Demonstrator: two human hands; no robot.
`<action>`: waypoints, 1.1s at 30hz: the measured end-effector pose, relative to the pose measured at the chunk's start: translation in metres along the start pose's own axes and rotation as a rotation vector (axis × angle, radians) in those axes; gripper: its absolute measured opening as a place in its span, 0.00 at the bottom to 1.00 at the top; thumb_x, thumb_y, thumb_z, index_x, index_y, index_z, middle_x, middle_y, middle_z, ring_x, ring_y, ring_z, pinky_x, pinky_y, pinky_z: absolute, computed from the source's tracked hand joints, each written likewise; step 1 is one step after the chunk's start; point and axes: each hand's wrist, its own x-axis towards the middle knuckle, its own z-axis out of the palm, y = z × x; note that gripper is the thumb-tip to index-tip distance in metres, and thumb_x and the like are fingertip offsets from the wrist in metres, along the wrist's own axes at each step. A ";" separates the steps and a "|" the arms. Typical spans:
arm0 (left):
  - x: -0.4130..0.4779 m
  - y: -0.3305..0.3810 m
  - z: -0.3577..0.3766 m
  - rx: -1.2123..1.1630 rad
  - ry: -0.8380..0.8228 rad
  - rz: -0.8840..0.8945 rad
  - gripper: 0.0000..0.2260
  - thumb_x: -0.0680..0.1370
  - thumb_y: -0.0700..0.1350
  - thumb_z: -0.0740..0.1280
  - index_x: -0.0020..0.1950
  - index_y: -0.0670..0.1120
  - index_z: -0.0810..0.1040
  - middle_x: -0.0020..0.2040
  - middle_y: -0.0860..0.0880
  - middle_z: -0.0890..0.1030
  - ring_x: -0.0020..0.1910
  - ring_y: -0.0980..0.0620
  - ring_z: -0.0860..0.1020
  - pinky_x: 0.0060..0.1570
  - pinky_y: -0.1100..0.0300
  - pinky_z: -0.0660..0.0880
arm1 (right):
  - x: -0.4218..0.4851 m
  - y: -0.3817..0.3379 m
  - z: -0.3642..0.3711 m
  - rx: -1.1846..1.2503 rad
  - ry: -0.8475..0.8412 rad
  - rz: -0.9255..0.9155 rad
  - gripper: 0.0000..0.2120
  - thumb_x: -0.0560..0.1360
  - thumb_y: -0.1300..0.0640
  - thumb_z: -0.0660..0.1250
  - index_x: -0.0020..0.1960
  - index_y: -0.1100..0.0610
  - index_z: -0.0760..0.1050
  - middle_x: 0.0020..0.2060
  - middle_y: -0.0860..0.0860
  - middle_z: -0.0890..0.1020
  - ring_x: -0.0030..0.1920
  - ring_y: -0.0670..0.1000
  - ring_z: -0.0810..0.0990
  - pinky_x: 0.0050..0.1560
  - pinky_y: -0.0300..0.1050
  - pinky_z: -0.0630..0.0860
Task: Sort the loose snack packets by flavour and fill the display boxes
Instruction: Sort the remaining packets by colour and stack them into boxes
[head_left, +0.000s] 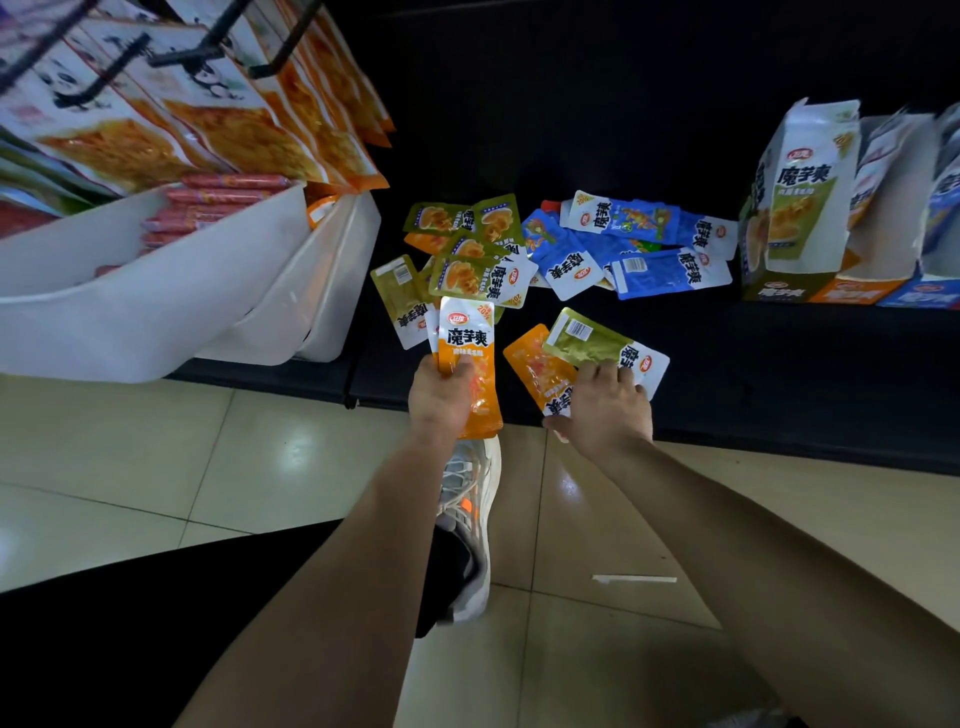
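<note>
The left hand (441, 396) grips a stack of orange packets (466, 340), fingers and thumb curled round its lower half. The stack stands upright, its white printed top towards the shelf, held over the front edge of the black shelf (779, 364).

The right hand (607, 410) is down on the shelf just to the right. Its fingers are bent over two loose packets lying there: a single orange packet (534, 364) and a green packet (589, 338) that overlaps it, barcode side up. The thumb seems to sit under the white end of the single orange packet, pinching it against the fingers, though the hand hides the contact itself. The fingertips also touch the near edge of the green packet.

Further back on the shelf lies a heap of green packets (470, 247), and beside it on the right a heap of blue packets (631, 244), the two touching. At the far right stand the display boxes side by side: a green display box (797, 208) with its flap raised, an orange display box (852, 292), and a blue display box (935, 244), the last blurred.

At the left, white plastic bins (156, 301) hold red sausages (223, 200), under hanging snack bags (208, 119). A sneaker (467, 519) rests on the tiled floor (156, 457).
</note>
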 end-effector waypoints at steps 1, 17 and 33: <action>0.002 0.000 0.000 0.005 0.004 -0.002 0.15 0.82 0.54 0.64 0.63 0.46 0.76 0.53 0.46 0.81 0.50 0.46 0.79 0.49 0.53 0.71 | 0.003 0.000 -0.002 0.037 -0.019 0.044 0.42 0.70 0.33 0.72 0.69 0.61 0.65 0.64 0.58 0.73 0.65 0.60 0.72 0.60 0.54 0.74; -0.045 0.128 -0.035 0.095 -0.176 0.324 0.12 0.82 0.54 0.64 0.62 0.52 0.75 0.52 0.53 0.79 0.52 0.49 0.78 0.52 0.53 0.72 | -0.009 0.067 -0.186 0.452 -0.138 -0.172 0.09 0.76 0.50 0.73 0.54 0.51 0.81 0.51 0.48 0.81 0.46 0.45 0.78 0.41 0.40 0.70; -0.257 0.180 -0.030 -0.298 -0.626 0.477 0.14 0.74 0.61 0.70 0.57 0.59 0.77 0.50 0.58 0.86 0.48 0.56 0.85 0.41 0.58 0.82 | -0.189 0.111 -0.283 1.388 0.240 -0.075 0.08 0.80 0.51 0.68 0.55 0.54 0.79 0.45 0.52 0.87 0.43 0.52 0.86 0.37 0.48 0.82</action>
